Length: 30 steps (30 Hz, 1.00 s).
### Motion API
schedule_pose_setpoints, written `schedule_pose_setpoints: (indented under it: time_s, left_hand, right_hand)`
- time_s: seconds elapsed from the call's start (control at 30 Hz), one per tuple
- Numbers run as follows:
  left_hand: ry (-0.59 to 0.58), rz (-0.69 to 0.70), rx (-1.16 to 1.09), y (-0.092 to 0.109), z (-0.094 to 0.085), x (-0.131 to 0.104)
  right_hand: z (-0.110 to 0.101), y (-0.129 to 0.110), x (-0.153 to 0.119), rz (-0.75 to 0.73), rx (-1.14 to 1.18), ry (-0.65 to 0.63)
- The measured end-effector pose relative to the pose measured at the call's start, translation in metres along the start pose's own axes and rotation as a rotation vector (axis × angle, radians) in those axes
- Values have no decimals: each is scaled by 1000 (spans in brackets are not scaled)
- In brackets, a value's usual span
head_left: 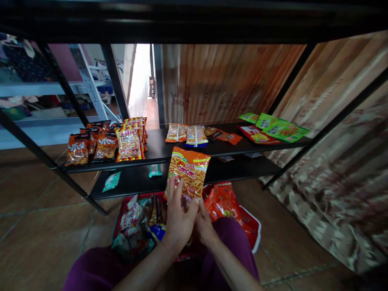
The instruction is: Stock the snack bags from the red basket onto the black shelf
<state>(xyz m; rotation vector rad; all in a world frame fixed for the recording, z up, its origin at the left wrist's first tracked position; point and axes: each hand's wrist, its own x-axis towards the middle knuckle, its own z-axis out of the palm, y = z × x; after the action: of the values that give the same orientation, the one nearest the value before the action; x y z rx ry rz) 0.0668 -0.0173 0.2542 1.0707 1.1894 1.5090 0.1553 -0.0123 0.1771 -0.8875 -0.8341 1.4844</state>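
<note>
An orange and yellow snack bag (189, 169) stands upright in front of the shelf's edge, over a red basket (258, 232) of snack bags. Spread across the lower front of the bag is my left hand (178, 216), its thumb near the bag's bottom right corner. My right hand (204, 224) holds that bottom right corner, its fingers partly hidden by the left thumb. Just behind the bag, two clear-backed snack packs (196, 136) lie on the black shelf (157, 145).
Brown bags (78, 149) and yellow-red bags (129, 143) stand at the shelf's left. Green packets (283, 128) lie at its right. A lower shelf (133, 182) bears teal packets (112, 181). Black posts (287, 167) frame the sides; a curtain (327, 161) hangs right.
</note>
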Motion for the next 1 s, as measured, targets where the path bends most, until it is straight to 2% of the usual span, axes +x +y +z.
schedule_pose_setpoints:
  time_s: [0.07, 0.13, 0.2, 0.27, 0.33, 0.37, 0.43, 0.67, 0.87, 1.0]
  left_hand:
    - [65, 64, 50, 1, -20, 11]
    - [151, 40, 81, -3, -41, 23]
    - [171, -112, 54, -10, -58, 33]
    - [71, -327, -77, -17, -67, 37]
    - [-86, -468, -276, -23, -69, 35]
    - [-147, -490, -367, -25, -67, 33]
    - [-186, -471, -472, -29, -64, 28]
    - [-50, -489, -399, -42, -71, 13]
    - [103, -468, -335, -54, -71, -1]
    - [3, -455, -329, -47, -68, -11]
  right_hand:
    - [-5, -16, 5, 78, 82, 47]
    - [-9, -32, 13, 165, 145, 46]
    - [-11, -43, 22, 202, 197, 22]
    - [-12, -48, 31, 207, 236, -15]
    - [-12, -48, 39, 217, 249, -62]
    - [-12, -46, 42, 222, 249, -82]
    - [-14, -44, 45, 227, 238, -113]
    - [-13, -48, 28, 242, 143, -234]
    - [-7, -40, 12, 216, 81, -190]
    - [-15, -40, 7, 235, 72, -227]
